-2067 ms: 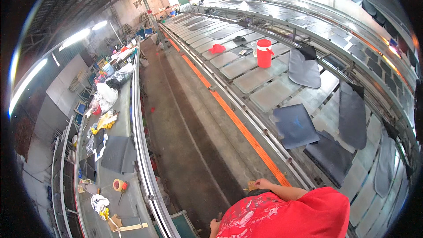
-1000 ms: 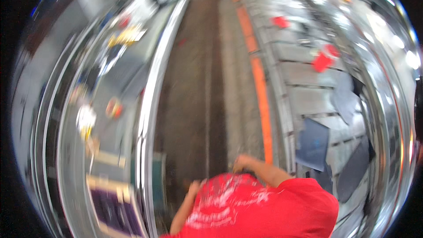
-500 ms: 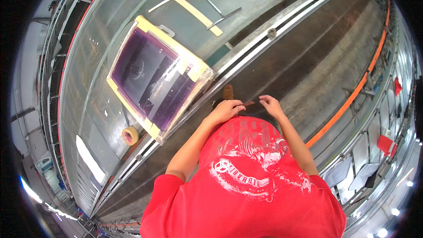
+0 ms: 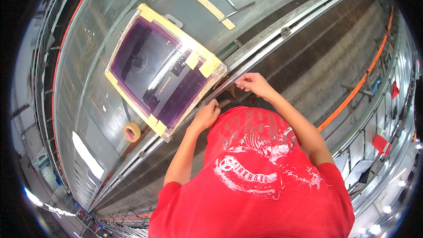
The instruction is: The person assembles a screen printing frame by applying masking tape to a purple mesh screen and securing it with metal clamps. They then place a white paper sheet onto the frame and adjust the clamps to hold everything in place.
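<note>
While the head view looks down, the left hand (image 4: 208, 115) curls its fingers, and whether they grip anything cannot be told. At two o'clock from it, the right hand (image 4: 255, 85) bends its fingers, thumb near forefinger, any hold unclear. The yellow-taped printing screen (image 4: 159, 74) lies at the left hand's ten o'clock on the grey table (image 4: 90, 86), a masking-tape roll (image 4: 128, 135) at its nine.

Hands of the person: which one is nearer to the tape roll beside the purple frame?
The left hand, lower in the picture; the right hand is higher and farther from the tape roll.
</note>
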{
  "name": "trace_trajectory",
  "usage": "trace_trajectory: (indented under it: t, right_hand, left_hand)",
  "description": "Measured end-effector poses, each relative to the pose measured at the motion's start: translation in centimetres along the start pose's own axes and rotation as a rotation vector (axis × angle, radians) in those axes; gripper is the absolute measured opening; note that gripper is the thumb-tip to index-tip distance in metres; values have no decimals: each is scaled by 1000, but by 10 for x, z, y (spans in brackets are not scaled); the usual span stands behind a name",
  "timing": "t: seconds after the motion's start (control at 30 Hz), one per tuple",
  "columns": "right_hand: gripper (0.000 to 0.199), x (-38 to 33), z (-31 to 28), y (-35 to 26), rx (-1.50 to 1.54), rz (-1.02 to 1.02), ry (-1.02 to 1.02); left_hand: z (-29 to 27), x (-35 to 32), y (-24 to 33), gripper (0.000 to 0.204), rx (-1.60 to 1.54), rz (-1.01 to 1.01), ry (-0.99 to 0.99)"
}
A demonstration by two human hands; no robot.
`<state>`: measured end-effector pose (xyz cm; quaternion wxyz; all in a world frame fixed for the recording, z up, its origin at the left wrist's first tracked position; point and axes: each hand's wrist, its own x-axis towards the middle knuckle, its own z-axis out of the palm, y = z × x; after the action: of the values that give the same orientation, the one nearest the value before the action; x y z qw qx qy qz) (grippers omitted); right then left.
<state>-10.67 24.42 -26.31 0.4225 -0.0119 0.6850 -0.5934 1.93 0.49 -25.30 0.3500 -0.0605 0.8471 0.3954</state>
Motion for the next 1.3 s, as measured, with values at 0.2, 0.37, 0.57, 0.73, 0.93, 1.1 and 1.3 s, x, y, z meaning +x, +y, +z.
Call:
trace_trajectory:
  t: [0.2, 0.37, 0.57, 0.73, 0.93, 1.1, 1.3]
  right_hand:
    - [20, 15, 36, 2, 676, 473, -97]
    - [24, 33, 74, -4, 1006, 321, 205]
    - [27, 26, 112, -10, 1101, 273, 512]
    - [24, 28, 121, -19, 1128, 265, 692]
    - [19, 32, 128, -23, 1011, 282, 820]
    - [18, 32, 134, -26, 948, 306, 862]
    - [22, 32, 137, -28, 976, 298, 929]
  left_hand:
    - [-78, -26, 29, 19, 3, 149, 61]
    - [-127, -1, 54, 17, 33, 254, 290]
    - [-156, 55, 73, 15, 219, 402, 151]
    - [-157, 92, 80, 15, 338, 559, 13]
    - [-156, 116, 82, 15, 439, 692, -112]
    - [-156, 125, 83, 14, 502, 757, -167]
    - [-155, 132, 87, 14, 597, 795, -180]
